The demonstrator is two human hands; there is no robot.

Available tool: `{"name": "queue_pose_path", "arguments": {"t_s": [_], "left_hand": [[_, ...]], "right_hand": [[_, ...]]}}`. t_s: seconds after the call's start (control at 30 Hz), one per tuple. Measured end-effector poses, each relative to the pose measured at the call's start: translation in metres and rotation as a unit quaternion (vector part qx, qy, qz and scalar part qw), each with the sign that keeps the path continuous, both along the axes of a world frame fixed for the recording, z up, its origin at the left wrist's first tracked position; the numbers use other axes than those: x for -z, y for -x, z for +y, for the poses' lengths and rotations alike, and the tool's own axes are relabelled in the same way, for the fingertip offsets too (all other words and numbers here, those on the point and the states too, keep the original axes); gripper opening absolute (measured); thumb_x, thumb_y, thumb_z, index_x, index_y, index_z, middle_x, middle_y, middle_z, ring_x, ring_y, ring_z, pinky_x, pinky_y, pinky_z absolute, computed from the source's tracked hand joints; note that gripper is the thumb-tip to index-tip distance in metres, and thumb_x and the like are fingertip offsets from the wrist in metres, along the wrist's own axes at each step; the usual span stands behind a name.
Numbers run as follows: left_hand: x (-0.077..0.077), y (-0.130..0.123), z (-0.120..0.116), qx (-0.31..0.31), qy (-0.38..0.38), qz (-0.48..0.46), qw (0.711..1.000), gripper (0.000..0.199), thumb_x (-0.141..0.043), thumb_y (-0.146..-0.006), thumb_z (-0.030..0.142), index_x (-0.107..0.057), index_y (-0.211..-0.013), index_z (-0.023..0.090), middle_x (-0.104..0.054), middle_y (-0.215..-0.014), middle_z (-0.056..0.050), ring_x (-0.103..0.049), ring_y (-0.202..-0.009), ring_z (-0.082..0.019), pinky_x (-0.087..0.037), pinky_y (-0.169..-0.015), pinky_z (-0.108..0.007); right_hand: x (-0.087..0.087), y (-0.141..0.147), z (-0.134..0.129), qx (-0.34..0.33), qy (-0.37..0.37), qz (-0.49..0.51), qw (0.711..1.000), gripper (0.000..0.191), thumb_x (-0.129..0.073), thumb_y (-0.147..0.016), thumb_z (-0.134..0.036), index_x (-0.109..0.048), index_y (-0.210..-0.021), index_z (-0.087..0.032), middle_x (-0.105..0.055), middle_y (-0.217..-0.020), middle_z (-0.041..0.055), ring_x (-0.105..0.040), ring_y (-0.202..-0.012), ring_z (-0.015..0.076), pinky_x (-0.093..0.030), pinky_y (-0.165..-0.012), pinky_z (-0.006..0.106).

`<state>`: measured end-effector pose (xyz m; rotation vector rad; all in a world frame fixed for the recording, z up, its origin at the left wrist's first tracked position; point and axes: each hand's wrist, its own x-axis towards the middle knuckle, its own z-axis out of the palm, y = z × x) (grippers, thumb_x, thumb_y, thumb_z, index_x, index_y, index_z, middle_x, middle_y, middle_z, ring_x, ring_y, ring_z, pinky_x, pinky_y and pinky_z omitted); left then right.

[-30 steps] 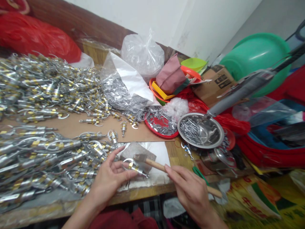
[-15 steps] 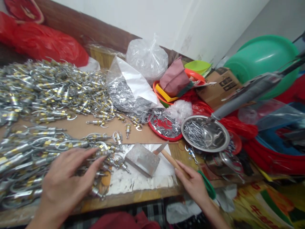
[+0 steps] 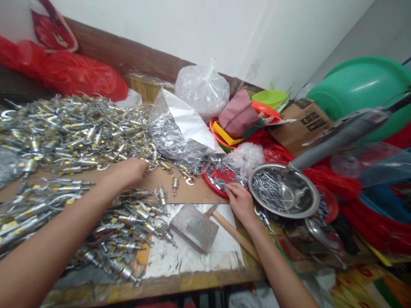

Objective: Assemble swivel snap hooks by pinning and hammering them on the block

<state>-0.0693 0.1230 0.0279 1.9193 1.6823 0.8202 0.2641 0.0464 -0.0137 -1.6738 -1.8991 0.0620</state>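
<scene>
My left hand [image 3: 136,171] reaches to the near edge of the far pile of metal hook fittings [image 3: 80,128]. Its fingers are curled in, and what they hold, if anything, is hidden. My right hand [image 3: 240,203] dips its fingertips into a red plate [image 3: 210,184] of small grey metal pieces. The fingers are pinched together; what is between them is too small to make out. A hammer [image 3: 236,236] with a wooden handle lies beside a grey metal block [image 3: 194,226] on white paper, its handle partly under my right forearm.
More hook fittings [image 3: 128,226] spread over the near left. A steel bowl [image 3: 308,205] of metal pins stands right of the plate. Behind are a plastic bag of metal pieces [image 3: 167,132], a cardboard box [image 3: 300,124] and a green basin [image 3: 362,94]. A grey tube-shaped arm [image 3: 340,137] slants above the bowl.
My right hand has let go of the hammer and moved up to the red plate. My left hand has gone from the near fittings forward to the far pile, its fingers now curled.
</scene>
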Motion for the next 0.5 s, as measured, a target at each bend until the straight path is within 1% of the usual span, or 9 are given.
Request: {"name": "queue_pose_path", "arguments": {"t_s": [0.07,0.17,0.23,0.33,0.37,0.43,0.47,0.5], "left_hand": [[0.002,-0.007,0.002,0.043,0.026,0.066,0.997,0.031,-0.051,-0.081,0.029,-0.051,-0.110,0.016,-0.055,-0.111,-0.006,-0.057,-0.093,-0.022,-0.048,-0.075,-0.040],[0.001,-0.012,-0.003,0.073,0.041,0.114,0.990,0.031,-0.051,-0.081,0.030,-0.051,-0.109,0.016,-0.055,-0.111,-0.006,-0.057,-0.093,-0.022,-0.048,-0.076,-0.041],[0.000,-0.013,-0.006,0.077,0.046,0.123,0.988,0.032,-0.051,-0.081,0.030,-0.051,-0.109,0.016,-0.055,-0.111,-0.006,-0.057,-0.093,-0.022,-0.048,-0.076,-0.041],[-0.005,-0.012,-0.009,0.062,0.045,0.097,0.992,0.030,-0.051,-0.081,0.031,-0.053,-0.106,0.014,-0.056,-0.109,-0.005,-0.057,-0.091,-0.021,-0.048,-0.076,-0.040],[-0.008,-0.012,-0.009,0.051,0.041,0.077,0.995,0.026,-0.052,-0.080,0.030,-0.057,-0.099,0.013,-0.059,-0.102,-0.004,-0.058,-0.089,-0.021,-0.047,-0.076,-0.039],[-0.018,-0.013,-0.010,0.024,0.024,0.021,0.999,0.017,-0.056,-0.076,0.025,-0.064,-0.079,0.010,-0.061,-0.077,0.001,-0.058,-0.085,-0.021,-0.042,-0.081,-0.039],[-0.025,-0.015,-0.011,0.001,0.007,-0.018,1.000,0.014,-0.058,-0.072,0.022,-0.065,-0.068,0.010,-0.058,-0.064,0.003,-0.058,-0.083,-0.021,-0.040,-0.083,-0.038],[-0.032,-0.018,-0.014,-0.019,-0.010,-0.060,0.998,0.012,-0.060,-0.069,0.018,-0.066,-0.062,0.010,-0.055,-0.056,0.005,-0.058,-0.082,-0.020,-0.037,-0.085,-0.037]], "right_hand": [[0.000,0.004,0.028,-0.019,0.012,-0.015,1.000,0.026,-0.046,-0.083,-0.023,-0.063,-0.100,-0.015,-0.063,-0.101,0.0101,-0.056,-0.096,0.0191,-0.042,-0.086,0.034],[0.000,0.013,0.056,-0.067,0.044,-0.042,0.996,0.028,-0.050,-0.081,-0.024,-0.061,-0.106,-0.022,-0.061,-0.110,0.0057,-0.054,-0.102,0.0190,-0.040,-0.090,0.033],[0.002,0.017,0.063,-0.089,0.063,-0.055,0.992,0.026,-0.050,-0.081,-0.023,-0.062,-0.105,-0.026,-0.060,-0.112,0.0025,-0.055,-0.102,0.0183,-0.042,-0.087,0.031],[0.004,0.013,0.060,-0.087,0.080,-0.064,0.991,0.024,-0.051,-0.079,-0.017,-0.067,-0.095,-0.026,-0.064,-0.105,0.0015,-0.058,-0.098,0.0186,-0.044,-0.084,0.029],[0.005,0.010,0.057,-0.078,0.083,-0.064,0.991,0.022,-0.053,-0.078,-0.016,-0.068,-0.091,-0.025,-0.066,-0.101,0.0020,-0.059,-0.095,0.0189,-0.044,-0.083,0.028],[0.006,0.002,0.052,-0.054,0.083,-0.061,0.993,0.018,-0.055,-0.076,-0.015,-0.070,-0.083,-0.023,-0.068,-0.094,0.0034,-0.061,-0.090,0.0197,-0.044,-0.082,0.029],[0.006,-0.002,0.050,-0.041,0.081,-0.057,0.994,0.017,-0.056,-0.076,-0.017,-0.071,-0.081,-0.022,-0.069,-0.091,0.0041,-0.062,-0.087,0.0201,-0.045,-0.081,0.029],[0.007,-0.005,0.049,-0.027,0.078,-0.051,0.995,0.015,-0.057,-0.075,-0.018,-0.071,-0.080,-0.022,-0.069,-0.089,0.0044,-0.063,-0.085,0.0203,-0.045,-0.080,0.030]]}}
